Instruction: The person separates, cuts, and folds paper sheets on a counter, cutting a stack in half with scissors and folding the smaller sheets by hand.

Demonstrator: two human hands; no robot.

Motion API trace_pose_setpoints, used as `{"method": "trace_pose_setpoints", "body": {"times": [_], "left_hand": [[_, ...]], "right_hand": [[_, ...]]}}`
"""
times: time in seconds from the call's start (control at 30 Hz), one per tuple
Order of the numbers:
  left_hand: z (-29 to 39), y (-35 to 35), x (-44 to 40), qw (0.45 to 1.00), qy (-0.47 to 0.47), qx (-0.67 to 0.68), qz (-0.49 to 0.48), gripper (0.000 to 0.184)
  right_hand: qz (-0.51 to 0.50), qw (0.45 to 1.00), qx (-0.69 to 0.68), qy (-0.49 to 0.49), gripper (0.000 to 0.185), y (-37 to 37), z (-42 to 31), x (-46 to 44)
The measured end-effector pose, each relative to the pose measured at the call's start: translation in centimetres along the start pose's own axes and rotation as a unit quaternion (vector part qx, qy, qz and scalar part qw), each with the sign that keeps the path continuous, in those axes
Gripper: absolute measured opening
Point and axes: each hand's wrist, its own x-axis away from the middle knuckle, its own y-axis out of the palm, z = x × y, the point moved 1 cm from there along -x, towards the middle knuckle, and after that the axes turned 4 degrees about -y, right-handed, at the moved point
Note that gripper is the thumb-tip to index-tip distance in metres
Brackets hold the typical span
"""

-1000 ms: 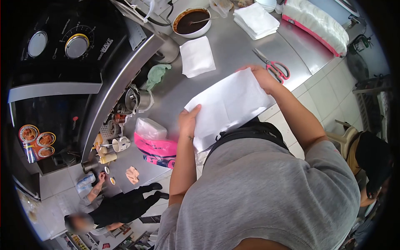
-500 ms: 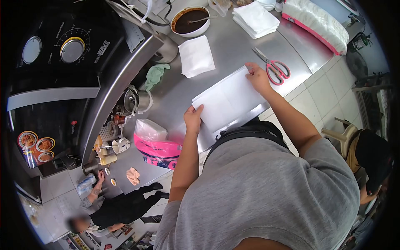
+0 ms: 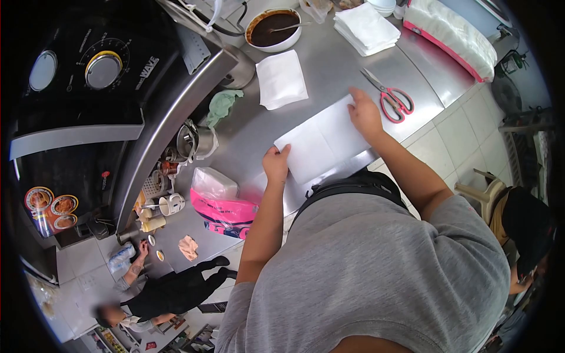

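Note:
Between my hands a folded white sheet point(image 3: 322, 140) lies over the front edge of the steel counter. My left hand point(image 3: 276, 163) pinches its left corner, thumb on top. At the upper right corner my right hand point(image 3: 365, 116) grips the sheet between thumb and fingers. Red-handled scissors point(image 3: 393, 101) rest just right of my right hand, blades towards the back. Behind the sheet lies a flat white square point(image 3: 282, 80), and farther right a stack of white squares point(image 3: 366, 29).
A white bowl of dark sauce point(image 3: 273, 30) with a spoon stands at the back. Left are a black microwave point(image 3: 88, 88), a green cloth point(image 3: 222, 106) and a pink package point(image 3: 220, 212). A plastic-wrapped pack point(image 3: 450, 36) lies right. One person point(image 3: 170, 297) stands lower left, another point(image 3: 524, 229) right.
The sheet, which hung wider with its lower part spread, is now a narrower folded rectangle with its edges closer together. My left hand has moved slightly up and right.

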Motion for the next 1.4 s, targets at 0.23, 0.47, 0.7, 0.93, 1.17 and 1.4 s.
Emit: {"method": "trace_pose_setpoints", "body": {"times": [0.23,0.47,0.7,0.93,1.17,1.4], "left_hand": [[0.7,0.5,1.0,0.998,0.028,-0.033,0.053,0.03],[3.1,-2.6,6.1,0.98,0.116,-0.014,0.159,0.044],[3.8,-3.4,5.7,0.972,0.153,0.119,0.129,0.038],[10.2,-2.1,7.6,0.95,0.209,0.229,0.045,0.065],[9.5,-3.0,6.2,0.968,0.23,0.078,0.064,0.052],[7.4,-1.2,6.8,0.943,0.053,0.324,-0.043,0.022]], "right_hand": [[-0.128,0.947,0.019,-0.295,0.036,5.1,-10.1,-6.6],[-0.24,0.933,0.113,-0.244,0.016,8.7,-11.1,-9.2],[-0.253,0.947,0.036,-0.196,0.016,8.5,-10.3,-10.2],[-0.312,0.894,-0.32,-0.023,0.015,-1.2,-15.9,-8.4],[-0.347,0.843,-0.404,0.073,0.011,-4.9,-15.2,-4.7],[-0.302,0.827,-0.454,0.139,0.012,-0.4,-13.6,-0.3]]}}
